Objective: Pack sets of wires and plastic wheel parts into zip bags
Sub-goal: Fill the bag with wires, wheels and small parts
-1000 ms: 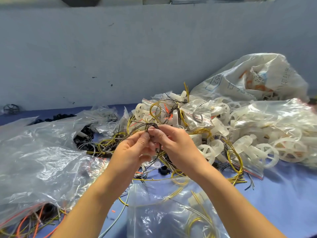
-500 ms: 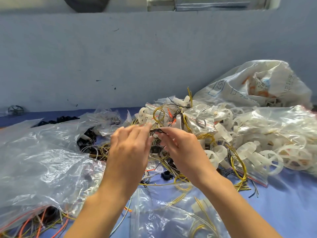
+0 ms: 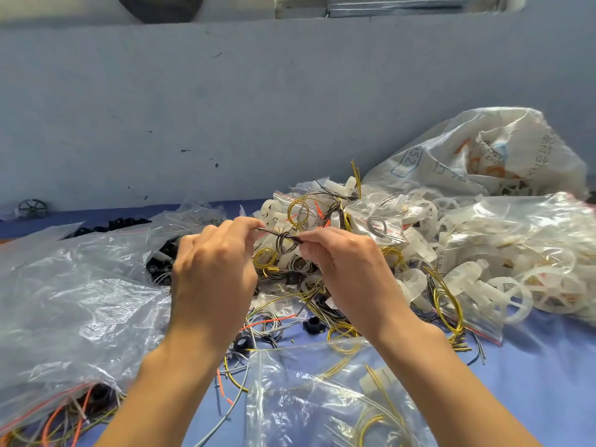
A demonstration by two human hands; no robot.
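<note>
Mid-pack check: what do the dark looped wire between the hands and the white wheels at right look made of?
Dark wire: probably plastic-insulated strands, faintly glossy; it bends into a tight loop. White wheels: seemingly moulded plastic, milky and semi-translucent, with thin spokes.

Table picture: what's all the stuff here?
Dark wire bundle: one, black-grey, looped between both hands.
White plastic wheels: many, white, heap at right.
Yellow wire coils: several, yellow, among the heap.
Small zip bags: several, clear, middle pile.
Large plastic bags: a few, clear, left.
Woven sack: one, white, back right.
Spoked wheel: one, black, far left.
Tablecloth: one, blue, underneath.
Left hand: pinches bundle's left end.
Right hand: pinches bundle's right end.
</note>
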